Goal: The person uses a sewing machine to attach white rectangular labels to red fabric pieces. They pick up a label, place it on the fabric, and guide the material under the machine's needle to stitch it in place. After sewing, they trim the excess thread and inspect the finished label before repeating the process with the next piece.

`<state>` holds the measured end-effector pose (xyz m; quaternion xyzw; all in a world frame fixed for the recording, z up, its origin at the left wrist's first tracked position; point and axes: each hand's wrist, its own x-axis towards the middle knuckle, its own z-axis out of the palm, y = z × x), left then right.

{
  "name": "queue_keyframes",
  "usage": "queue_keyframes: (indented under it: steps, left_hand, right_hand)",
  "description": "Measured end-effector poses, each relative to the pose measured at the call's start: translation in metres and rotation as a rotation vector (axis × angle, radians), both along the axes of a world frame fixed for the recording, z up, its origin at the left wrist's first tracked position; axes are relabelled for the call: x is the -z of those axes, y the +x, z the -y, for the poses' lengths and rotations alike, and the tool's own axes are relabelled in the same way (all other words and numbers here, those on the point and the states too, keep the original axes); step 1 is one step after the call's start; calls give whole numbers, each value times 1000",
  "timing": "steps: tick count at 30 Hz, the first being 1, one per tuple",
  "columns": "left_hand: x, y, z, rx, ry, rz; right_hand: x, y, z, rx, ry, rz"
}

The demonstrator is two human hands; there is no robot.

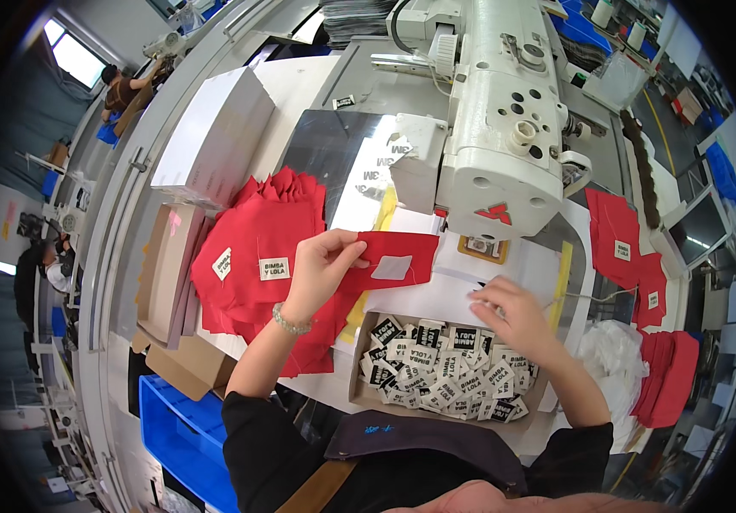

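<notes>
My left hand [325, 265] pinches a red fabric piece [415, 252] with a pale square patch, raised over a pile of red pieces [239, 218] bearing white labels. My right hand [505, 312] has loosely bent, separated fingers above the white work surface [462, 279], right of the held piece; no object is clearly seen in it. A box of small black and white labels [440, 372] sits just below that hand. The white sewing machine [496, 145] stands beyond both hands, with a small yellow-framed plate [483, 248] under its head.
A white block [209, 132], open cardboard tray [162, 274] and blue bin [162, 419] are at left. More red pieces [611, 235], a plastic bag [607, 368] and a red stack [667, 376] lie at right. Two other people [120, 90] work at far left.
</notes>
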<state>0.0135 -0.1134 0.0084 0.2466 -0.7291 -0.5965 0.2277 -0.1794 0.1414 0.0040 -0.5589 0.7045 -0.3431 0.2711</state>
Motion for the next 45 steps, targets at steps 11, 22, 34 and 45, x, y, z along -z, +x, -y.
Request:
queue_keyframes:
  steps: [11, 22, 34, 45]
  left_hand:
    - [-38, 35, -67, 573, -960, -459]
    - [-15, 38, -81, 529, -832, -437]
    - [-21, 33, -81, 513, -784, -468]
    - [-5, 34, -97, 180, -211, -349]
  right_hand:
    - [5, 35, 20, -124, 104, 2042]
    - [4, 16, -27, -29, 26, 1939]
    - [4, 19, -29, -7, -53, 2000]
    - [14, 19, -33, 41, -99, 2003]
